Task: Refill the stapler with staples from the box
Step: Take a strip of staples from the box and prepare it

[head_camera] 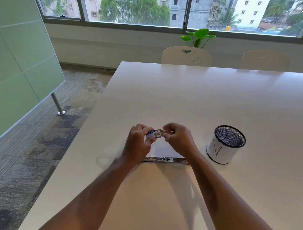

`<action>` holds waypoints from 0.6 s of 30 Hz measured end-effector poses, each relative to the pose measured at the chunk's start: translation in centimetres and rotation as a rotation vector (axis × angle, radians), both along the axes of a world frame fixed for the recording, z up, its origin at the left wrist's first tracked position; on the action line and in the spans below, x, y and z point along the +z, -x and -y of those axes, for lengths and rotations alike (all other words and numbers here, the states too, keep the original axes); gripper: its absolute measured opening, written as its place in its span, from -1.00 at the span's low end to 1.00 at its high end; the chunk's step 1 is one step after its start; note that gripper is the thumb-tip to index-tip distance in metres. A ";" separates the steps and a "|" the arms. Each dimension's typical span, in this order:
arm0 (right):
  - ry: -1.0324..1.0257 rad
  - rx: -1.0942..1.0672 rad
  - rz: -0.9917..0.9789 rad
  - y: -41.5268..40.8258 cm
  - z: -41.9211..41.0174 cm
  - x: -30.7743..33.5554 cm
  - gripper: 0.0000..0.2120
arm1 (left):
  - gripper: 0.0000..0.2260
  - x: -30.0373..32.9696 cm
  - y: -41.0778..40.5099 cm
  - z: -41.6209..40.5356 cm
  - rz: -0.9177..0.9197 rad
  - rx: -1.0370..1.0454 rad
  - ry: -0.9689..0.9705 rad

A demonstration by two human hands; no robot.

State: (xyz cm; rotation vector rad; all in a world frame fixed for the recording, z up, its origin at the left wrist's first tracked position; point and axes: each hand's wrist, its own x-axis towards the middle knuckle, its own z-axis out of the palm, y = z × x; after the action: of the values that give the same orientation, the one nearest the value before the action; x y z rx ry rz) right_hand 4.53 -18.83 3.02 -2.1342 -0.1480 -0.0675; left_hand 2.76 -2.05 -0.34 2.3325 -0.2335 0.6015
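Note:
A small blue and white staple box point(154, 134) is held above the table in my left hand point(138, 141), whose fingers wrap its left end. My right hand point(178, 137) pinches at the box's right end, where an opened flap and something metallic show. Whether a strip of staples is between those fingers is too small to tell. The stapler point(164, 159) lies swung open flat on the white table point(202, 100), just below and nearer to me than both hands, its metal channel facing up. My wrists hide both of its ends.
A white cup with a black mesh rim point(225, 145) stands to the right of my right hand. Two white chairs point(187, 57) are at the table's far side. The table's left edge drops to the carpeted floor beside a green partition point(15, 58).

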 end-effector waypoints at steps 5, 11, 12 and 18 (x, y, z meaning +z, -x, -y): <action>-0.134 0.000 -0.073 0.0 -0.1 0.1 -0.83 | -0.69 0.1 0.0 0.0 0.015 0.004 0.001; -0.185 -0.024 -0.048 0.0 -0.3 0.0 -0.82 | -0.69 0.2 0.0 0.2 0.021 -0.005 0.000; -0.186 -0.026 -0.048 0.0 -0.3 0.0 -0.81 | -0.69 0.3 0.1 0.2 0.023 -0.006 -0.003; -0.226 -0.057 -0.041 -0.1 -0.5 -0.2 -0.82 | -0.68 0.4 0.1 0.5 0.024 -0.010 -0.010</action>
State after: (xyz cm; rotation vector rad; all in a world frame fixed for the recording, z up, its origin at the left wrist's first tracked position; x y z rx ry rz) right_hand 4.67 -18.34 2.80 -1.9131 -0.0523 -0.0700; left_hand 2.68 -2.51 0.10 2.3339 -0.2592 0.6251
